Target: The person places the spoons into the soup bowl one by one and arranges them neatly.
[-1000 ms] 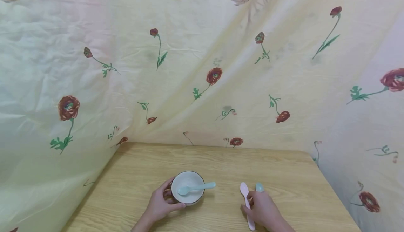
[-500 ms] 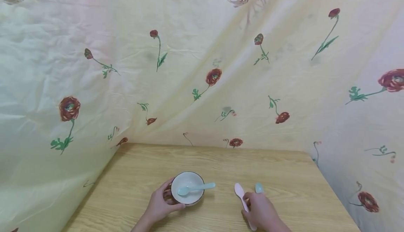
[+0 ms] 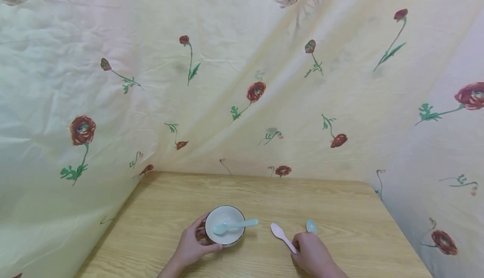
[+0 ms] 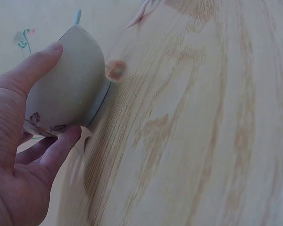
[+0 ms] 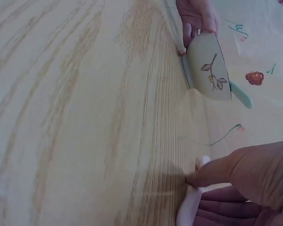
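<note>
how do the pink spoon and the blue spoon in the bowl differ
The right hand grips the pink spoon; no hand holds the blue spoon. In the head view, the pink spoon's handle is partly covered; the blue spoon's handle juts past the bowl. Both have oval heads.

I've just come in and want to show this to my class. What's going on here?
A person is working at a wooden table with both hands. The left hand holds a white bowl by its side; a light blue spoon lies in it, handle sticking out over the rim. The right hand pinches a pink spoon by the handle, outside the bowl. A second light blue spoon lies just beyond that hand, partly hidden by it.
</note>
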{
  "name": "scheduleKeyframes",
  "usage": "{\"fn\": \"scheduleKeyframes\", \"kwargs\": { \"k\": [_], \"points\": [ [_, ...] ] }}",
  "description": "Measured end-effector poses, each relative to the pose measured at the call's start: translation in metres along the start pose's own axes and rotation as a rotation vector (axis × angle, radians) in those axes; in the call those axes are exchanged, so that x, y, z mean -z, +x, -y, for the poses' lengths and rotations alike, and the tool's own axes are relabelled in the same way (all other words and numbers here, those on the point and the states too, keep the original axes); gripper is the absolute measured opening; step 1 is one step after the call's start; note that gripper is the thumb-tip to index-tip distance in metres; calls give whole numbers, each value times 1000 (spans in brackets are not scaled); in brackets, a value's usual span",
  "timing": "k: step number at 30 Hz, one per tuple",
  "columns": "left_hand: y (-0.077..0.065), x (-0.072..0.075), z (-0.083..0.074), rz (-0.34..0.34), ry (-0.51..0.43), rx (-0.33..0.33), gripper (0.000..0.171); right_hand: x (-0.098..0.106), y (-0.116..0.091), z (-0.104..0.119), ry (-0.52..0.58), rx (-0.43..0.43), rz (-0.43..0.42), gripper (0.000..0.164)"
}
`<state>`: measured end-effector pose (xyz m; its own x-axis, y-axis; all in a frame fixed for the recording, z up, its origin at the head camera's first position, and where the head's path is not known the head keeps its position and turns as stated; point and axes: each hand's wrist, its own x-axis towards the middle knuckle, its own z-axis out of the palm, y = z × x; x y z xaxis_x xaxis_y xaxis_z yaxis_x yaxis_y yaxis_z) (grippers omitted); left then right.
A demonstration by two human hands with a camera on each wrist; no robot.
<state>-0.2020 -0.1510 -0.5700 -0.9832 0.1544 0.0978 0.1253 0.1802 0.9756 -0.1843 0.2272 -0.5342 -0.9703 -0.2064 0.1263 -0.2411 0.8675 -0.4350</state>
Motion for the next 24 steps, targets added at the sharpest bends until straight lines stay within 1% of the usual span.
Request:
{"fn": "scheduleKeyframes", "kwargs": {
  "k": [4, 11, 16, 20, 24],
  "points": [
    [0, 1, 0, -2, 3, 1, 103, 1, -1, 2, -34, 30, -21, 21],
    [0, 1, -1, 4, -2, -1, 102, 5, 0, 5, -47, 8, -18, 19],
    [0, 0, 1, 1, 0, 1, 102, 7, 2, 5, -56, -11, -37, 20],
    [0, 0, 1, 8, 3, -1, 102, 8, 5, 4, -73, -9, -53, 21],
    [1, 0, 2, 7, 3, -3, 102, 13, 9, 4, -79, 1, -51, 22]
  ]
}}
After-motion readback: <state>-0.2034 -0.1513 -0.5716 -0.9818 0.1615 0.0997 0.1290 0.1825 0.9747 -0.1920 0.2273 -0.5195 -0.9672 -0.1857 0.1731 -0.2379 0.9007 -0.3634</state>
